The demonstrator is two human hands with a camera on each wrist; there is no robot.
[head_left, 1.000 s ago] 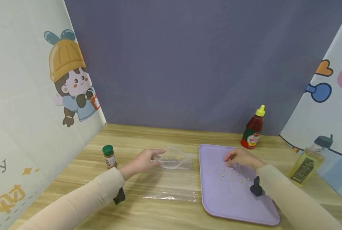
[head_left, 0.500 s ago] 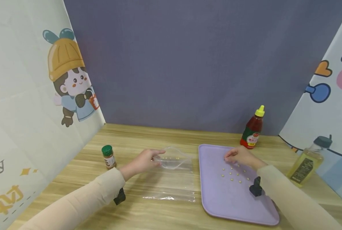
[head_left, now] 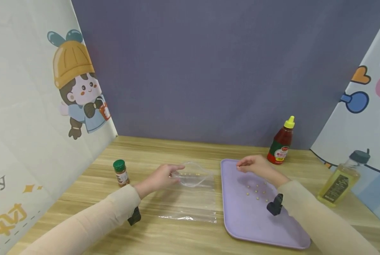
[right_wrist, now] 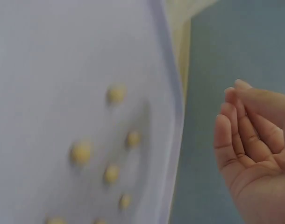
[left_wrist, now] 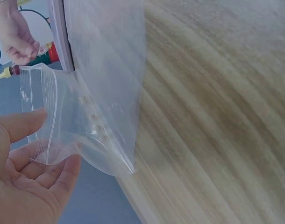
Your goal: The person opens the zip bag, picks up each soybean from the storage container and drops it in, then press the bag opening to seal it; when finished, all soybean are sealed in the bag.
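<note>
My left hand (head_left: 162, 176) grips the mouth of a clear zip bag (head_left: 190, 203), thumb on one side and fingers on the other, so the mouth gapes. Several yellow soybeans (left_wrist: 98, 127) show inside the bag in the left wrist view. Over the far left part of a purple tray (head_left: 257, 226), my right hand (head_left: 255, 165) is raised with thumb and index tips pinched together. A small pale speck, likely a soybean, shows at those fingertips in the head view; the right wrist view hides it. Loose soybeans (right_wrist: 81, 152) lie scattered on the tray, partly behind the right arm.
A red sauce bottle (head_left: 280, 145) with a yellow cap stands behind the tray. To the right is an oil bottle (head_left: 341, 180). A green-capped spice jar (head_left: 121, 173) stands near the left forearm. A dark backdrop (head_left: 196, 71) closes off the wooden table's far edge.
My right hand has risen from the soybeans on the tray and moved left toward the bag, fingertips still pinched. The left hand stays at the bag's mouth.
</note>
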